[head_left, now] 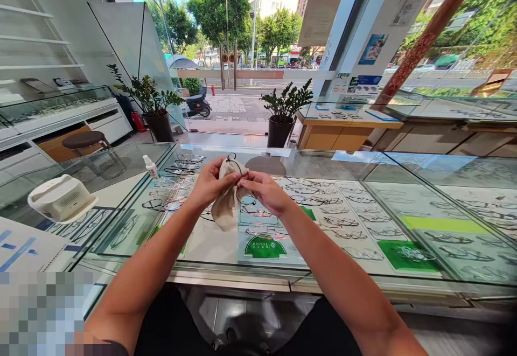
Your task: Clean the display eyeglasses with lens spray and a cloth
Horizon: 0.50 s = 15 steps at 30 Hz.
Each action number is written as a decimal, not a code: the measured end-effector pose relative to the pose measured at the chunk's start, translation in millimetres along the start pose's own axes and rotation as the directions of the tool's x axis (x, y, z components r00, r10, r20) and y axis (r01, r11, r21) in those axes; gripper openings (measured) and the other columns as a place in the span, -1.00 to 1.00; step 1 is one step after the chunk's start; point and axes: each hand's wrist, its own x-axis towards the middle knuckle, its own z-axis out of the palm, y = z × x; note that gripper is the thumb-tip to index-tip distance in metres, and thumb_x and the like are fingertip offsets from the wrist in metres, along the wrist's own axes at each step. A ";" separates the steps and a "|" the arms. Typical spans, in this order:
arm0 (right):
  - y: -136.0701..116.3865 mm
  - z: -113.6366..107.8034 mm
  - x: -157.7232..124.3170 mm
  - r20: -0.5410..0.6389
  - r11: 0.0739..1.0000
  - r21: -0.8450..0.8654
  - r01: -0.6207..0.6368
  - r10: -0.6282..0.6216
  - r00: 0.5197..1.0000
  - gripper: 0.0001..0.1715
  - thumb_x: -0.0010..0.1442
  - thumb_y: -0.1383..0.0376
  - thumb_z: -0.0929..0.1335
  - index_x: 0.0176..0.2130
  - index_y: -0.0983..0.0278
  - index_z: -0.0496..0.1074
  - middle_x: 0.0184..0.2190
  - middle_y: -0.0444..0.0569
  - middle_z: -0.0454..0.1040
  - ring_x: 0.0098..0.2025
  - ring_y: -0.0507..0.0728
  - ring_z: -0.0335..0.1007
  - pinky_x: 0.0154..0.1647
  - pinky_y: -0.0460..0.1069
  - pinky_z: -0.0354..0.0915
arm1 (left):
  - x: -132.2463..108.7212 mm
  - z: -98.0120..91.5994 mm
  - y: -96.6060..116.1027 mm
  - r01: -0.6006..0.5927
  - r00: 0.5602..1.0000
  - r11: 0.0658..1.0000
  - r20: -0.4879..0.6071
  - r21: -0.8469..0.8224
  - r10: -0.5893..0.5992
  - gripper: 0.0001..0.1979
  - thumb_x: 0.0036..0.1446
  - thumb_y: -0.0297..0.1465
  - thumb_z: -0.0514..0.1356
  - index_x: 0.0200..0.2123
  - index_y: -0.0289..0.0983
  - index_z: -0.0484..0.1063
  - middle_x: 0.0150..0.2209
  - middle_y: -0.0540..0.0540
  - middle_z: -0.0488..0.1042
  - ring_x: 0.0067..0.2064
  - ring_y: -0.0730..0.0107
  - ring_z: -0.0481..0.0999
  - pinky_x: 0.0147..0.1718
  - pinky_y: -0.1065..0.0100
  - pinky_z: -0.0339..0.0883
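A beige cleaning cloth hangs from my left hand, whose fingers are closed round it. A pair of dark-rimmed eyeglasses is partly wrapped in the cloth, and a thin dark piece of it shows above. My right hand pinches the eyeglasses at the cloth's edge, its fingertips close to my left thumb. Both hands are over the glass display counter. To the left, several eyeglasses lie on the glass, and a small white spray bottle stands behind them.
Rows of eyeglasses fill the case under the glass. A white device stands at the left, near a paper sheet. Beyond the counter are two potted plants, a round stool and glass doors. Another person's pixelated shape is at lower left.
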 end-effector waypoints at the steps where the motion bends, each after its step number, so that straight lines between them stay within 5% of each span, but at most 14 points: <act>1: 1.6 1.4 -0.2 0.016 1.000 -0.010 -0.005 0.005 1.000 -0.53 0.04 -0.04 0.68 -0.28 0.24 0.65 -0.29 -0.09 0.62 -0.18 0.10 0.47 0.02 0.05 0.34 | -0.2 1.4 -1.1 -0.011 1.000 1.000 -0.025 0.020 0.011 -0.47 -0.11 -0.05 0.64 -0.32 -0.28 0.53 -0.43 0.00 0.54 -0.45 0.47 0.42 -0.41 0.42 0.33; 7: 11.5 7.2 1.4 0.050 1.000 -0.029 0.012 -0.010 0.999 -0.50 0.07 -0.06 0.68 -0.19 0.22 0.66 -0.24 -0.07 0.64 -0.15 0.13 0.50 0.05 0.08 0.39 | 0.8 4.5 -5.2 -0.088 0.976 0.990 -0.190 0.114 0.108 -0.33 0.01 0.22 0.49 -0.48 -0.27 0.42 -0.55 0.07 0.33 -0.52 0.54 0.21 -0.51 0.43 0.13; 15: 3.1 2.2 0.3 -0.045 0.992 -0.036 0.123 -0.125 0.991 -0.56 0.12 -0.08 0.65 -0.29 0.17 0.60 -0.22 -0.10 0.57 -0.08 0.14 0.43 0.18 0.09 0.33 | 9.1 -7.8 -12.6 -0.132 0.960 0.991 -0.246 0.020 0.133 -0.37 0.10 0.23 0.44 -0.34 -0.26 0.51 -0.43 0.02 0.46 -0.42 0.48 0.38 -0.41 0.42 0.34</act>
